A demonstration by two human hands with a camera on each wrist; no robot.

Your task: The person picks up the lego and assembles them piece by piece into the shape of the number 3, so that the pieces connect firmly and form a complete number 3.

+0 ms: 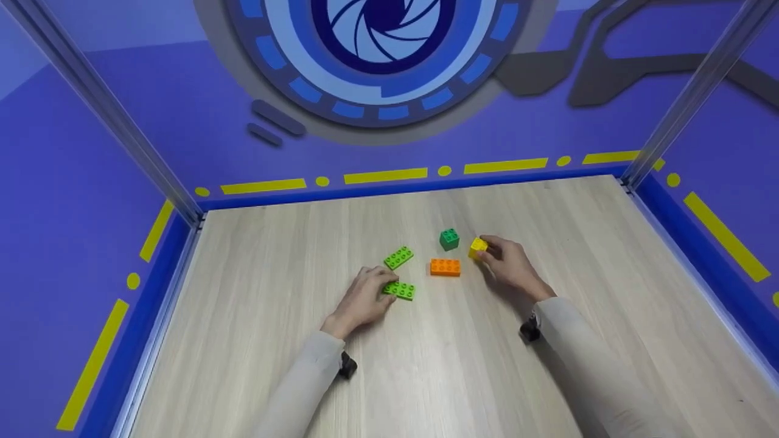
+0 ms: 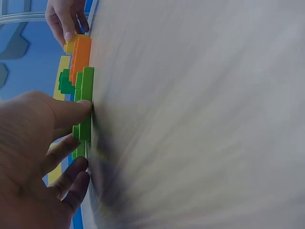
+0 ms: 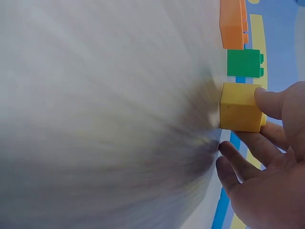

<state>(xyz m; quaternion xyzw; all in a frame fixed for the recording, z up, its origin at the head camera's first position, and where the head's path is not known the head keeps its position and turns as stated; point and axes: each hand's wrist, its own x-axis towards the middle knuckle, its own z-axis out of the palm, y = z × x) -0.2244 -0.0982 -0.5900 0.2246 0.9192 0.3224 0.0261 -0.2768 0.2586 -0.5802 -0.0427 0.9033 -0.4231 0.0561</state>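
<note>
Starting on the left: the left hand is laid on the wooden table, and the near lime-green flat brick is pinched at its left end between thumb and fingertips. A second lime-green flat brick is seen just beyond that grip, apart from it, untouched.

Between the two grips an orange brick is lying flat, with a dark green cube brick a bit further back, closer to the right-hand grip than the left.

On the right, the yellow cube brick is grasped by the right hand, thumb on one side face and fingers curled round the other. From the wrist view the yellow cube looks to be resting on the table, not lifted.

Handling-wise, these would be judged light, rigid plastic, smooth enough to slip if squeezed lazily, not fragile at all. The flat brick is probably best taken by its long edges since it sits so low; the cube is easier, taken by two opposite side faces, studs kept up.

No containers are spotted anywhere, just the purple walls boxing in the table.
</note>
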